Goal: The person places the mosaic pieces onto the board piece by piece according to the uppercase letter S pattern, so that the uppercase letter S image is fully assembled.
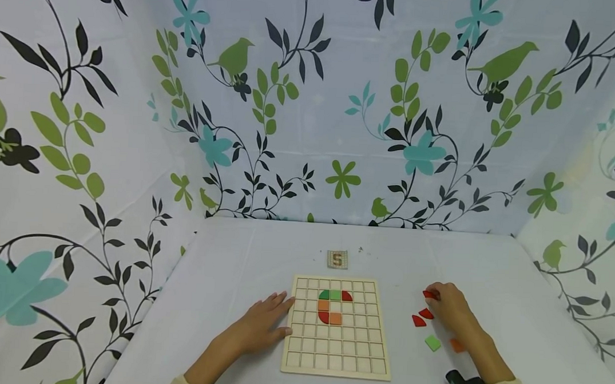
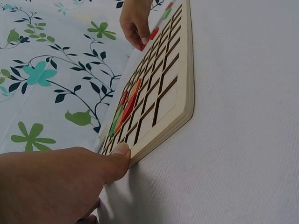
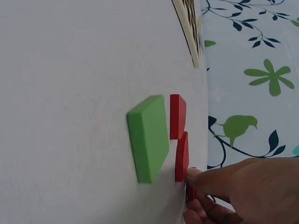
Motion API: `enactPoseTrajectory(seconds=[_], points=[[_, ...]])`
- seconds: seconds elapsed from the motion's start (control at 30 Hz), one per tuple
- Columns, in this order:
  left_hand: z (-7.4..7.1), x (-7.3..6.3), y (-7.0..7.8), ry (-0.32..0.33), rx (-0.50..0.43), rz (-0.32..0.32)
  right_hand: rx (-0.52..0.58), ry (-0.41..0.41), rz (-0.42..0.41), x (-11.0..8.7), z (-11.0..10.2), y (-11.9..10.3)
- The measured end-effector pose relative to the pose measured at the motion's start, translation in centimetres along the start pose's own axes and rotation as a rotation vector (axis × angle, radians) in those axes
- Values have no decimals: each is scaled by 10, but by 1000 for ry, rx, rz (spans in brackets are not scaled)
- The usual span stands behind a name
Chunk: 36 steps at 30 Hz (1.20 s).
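My left hand point(image 1: 264, 323) lies at the left edge of a wooden grid board point(image 1: 330, 373), its fingers extended and its thumb point(image 2: 120, 150) touching the rim. On the board, coloured tiles form a C-like shape: a dark green quarter-round, a light green square point(image 1: 335, 295), red quarter-rounds point(image 1: 346, 296) and orange squares point(image 1: 335, 318). Right of the board, my right hand point(image 1: 449, 307) pinches a red quarter-round tile point(image 1: 428, 294) between thumb and fingers, low over the table. Close by lie two more red tiles point(image 3: 177, 116) and a light green square tile point(image 3: 149, 140).
A small patterned square point(image 1: 338, 259) with an S-like mark lies behind the board. An orange tile point(image 1: 457, 345) sits partly under the right forearm. White cloth covers the table point(image 1: 248, 252), and printed leaf-and-bird fabric point(image 1: 342, 102) hangs around it.
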State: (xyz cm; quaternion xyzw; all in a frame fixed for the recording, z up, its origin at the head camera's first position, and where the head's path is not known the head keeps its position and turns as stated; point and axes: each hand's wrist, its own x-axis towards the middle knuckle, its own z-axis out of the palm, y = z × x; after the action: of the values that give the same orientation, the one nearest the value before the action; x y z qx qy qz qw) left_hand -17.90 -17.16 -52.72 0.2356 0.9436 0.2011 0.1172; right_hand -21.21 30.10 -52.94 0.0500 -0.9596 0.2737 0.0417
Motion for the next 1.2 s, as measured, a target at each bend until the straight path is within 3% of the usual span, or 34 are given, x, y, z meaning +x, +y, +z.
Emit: enactPoseTrajectory(seconds=[0.17, 0.3, 0.5, 0.73, 0.97, 1.2], points=[[0, 0, -1, -5, -4, 0, 24, -42, 31, 7, 10, -14], [-3, 1, 0, -1, 0, 1, 56, -30, 49, 6, 20, -39], [-1, 2, 0, -3, -6, -5, 81, 5, -42, -4, 36, -87], [2, 0, -2, 3, -19, -3, 154, -60, -105, -19, 64, -130], [3, 1, -1, 1, -21, 5, 147, -143, -224, -26, 81, -136], [1, 0, -1, 3, -13, 4, 159, -176, -232, -27, 82, -136]])
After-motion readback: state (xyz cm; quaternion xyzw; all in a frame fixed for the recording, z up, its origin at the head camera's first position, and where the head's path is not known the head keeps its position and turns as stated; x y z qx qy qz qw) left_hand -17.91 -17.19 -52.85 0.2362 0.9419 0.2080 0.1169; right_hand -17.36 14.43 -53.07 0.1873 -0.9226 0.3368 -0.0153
